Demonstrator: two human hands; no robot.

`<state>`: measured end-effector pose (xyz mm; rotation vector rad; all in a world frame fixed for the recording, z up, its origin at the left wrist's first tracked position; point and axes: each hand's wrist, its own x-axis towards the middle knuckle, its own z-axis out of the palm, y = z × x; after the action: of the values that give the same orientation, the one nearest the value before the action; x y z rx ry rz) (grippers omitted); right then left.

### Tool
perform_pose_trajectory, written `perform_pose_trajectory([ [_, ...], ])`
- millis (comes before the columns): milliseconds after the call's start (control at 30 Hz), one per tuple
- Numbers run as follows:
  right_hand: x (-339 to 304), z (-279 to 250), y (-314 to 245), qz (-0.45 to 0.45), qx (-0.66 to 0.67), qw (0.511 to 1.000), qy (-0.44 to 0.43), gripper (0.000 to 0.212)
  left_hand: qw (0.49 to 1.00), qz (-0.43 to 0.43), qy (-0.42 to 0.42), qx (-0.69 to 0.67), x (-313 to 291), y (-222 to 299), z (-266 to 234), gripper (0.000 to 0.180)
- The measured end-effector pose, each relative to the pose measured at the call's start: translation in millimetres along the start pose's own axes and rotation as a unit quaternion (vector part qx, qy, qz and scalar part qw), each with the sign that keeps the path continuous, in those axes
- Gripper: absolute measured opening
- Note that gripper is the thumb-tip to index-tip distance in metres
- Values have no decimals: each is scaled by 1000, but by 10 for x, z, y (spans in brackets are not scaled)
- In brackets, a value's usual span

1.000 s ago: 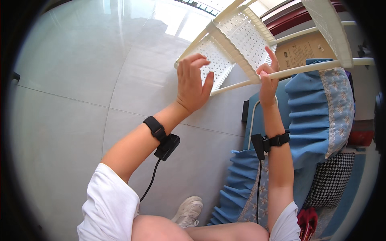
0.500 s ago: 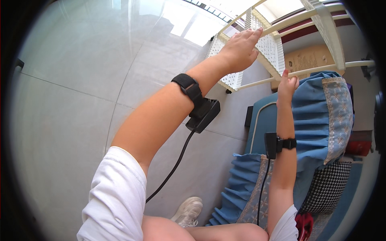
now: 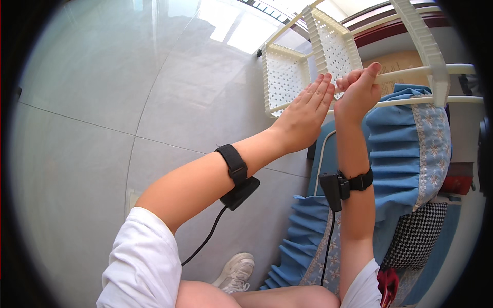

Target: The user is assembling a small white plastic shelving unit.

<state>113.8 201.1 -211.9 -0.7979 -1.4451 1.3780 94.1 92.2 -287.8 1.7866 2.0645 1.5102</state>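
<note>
My left hand (image 3: 303, 113) is held out with its fingers straight and together, its tips close to my right hand. It holds nothing that I can see. My right hand (image 3: 358, 92) has its fingers curled in and its thumb raised. What lies inside those fingers, if anything, is hidden. Both hands are in front of a cream plastic rack (image 3: 436, 66) with tube rails and perforated basket shelves (image 3: 336, 43). One rail runs behind my right hand, and whether the hand touches it I cannot tell. Each forearm wears a black strap with a small cabled box.
A blue ruffled cover (image 3: 393, 143) with lace trim lies over a seat at the right. Beside it is a houndstooth cushion (image 3: 418, 236). A brown cardboard box (image 3: 398, 64) stands behind the rack. Grey floor tiles (image 3: 102, 169) spread out on the left.
My left hand has come down and back from the rack. My right hand has risen and turned, its thumb now by the upper rail. The rack appears shifted and tilted differently.
</note>
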Motion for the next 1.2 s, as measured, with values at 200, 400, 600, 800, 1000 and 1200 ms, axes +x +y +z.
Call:
perform_pose_trajectory([
  [200, 333, -456, -102, 41, 66, 995, -57, 56, 996, -74, 57, 4, -179, -436, -182, 69],
  [400, 698, -954, -33, 83, 84, 984, -133, 52, 970, -161, 162, 82, -75, -1032, -345, 72],
  [600, 1119, -1350, 83, 79, -100, 992, 13, 45, 985, -144, 83, 39, 356, -1249, -432, 60],
  [800, 923, -1049, -10, -16, -147, 987, 60, 88, 968, -229, -104, -6, 550, -1155, -118, 59],
  [1000, 404, 209, 249, -145, -276, 941, -132, 124, 966, -249, -71, -11, 359, -980, 67, 67],
  [1200, 765, 582, 744, -37, -162, 977, -136, 102, 971, -239, 14, 17, 281, -836, 286, 70],
])
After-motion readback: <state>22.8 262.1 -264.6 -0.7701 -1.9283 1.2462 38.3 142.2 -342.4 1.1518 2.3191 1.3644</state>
